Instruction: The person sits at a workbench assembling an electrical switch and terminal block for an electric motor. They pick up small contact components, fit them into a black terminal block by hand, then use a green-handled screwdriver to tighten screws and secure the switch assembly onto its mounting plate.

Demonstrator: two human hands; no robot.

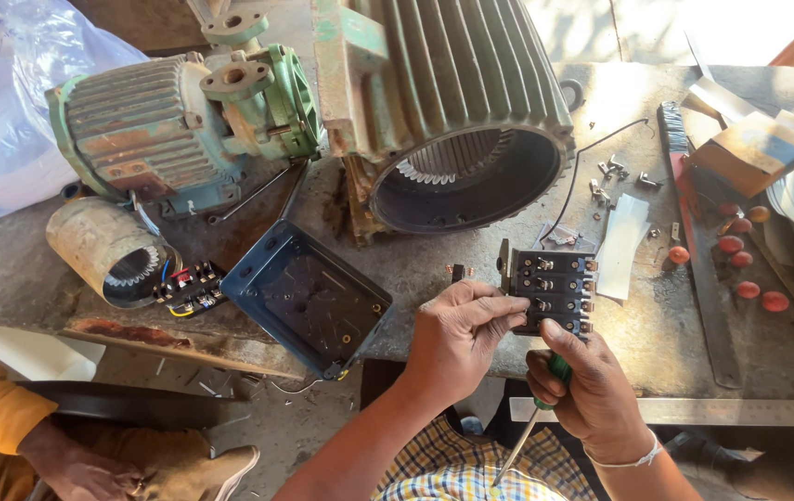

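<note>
Lying on stained workbench [471, 278] | motor housing [452, 102] | sunlit floor

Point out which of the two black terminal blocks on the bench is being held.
The larger terminal block at the bench's near edge: the left hand fingers grip it. The smaller terminal block, with coloured wires, lies untouched beside the small stator.

Left hand [457, 336] raised from lower centre, forearm bare, knuckles up, fingers [499, 311] curled forward and pinched at the tips. Right hand [587, 385] just beside it, lower and to the right, touching at the thumbs, fingers wrapped shut in a fist, back of hand up, thin band round the wrist.
</note>
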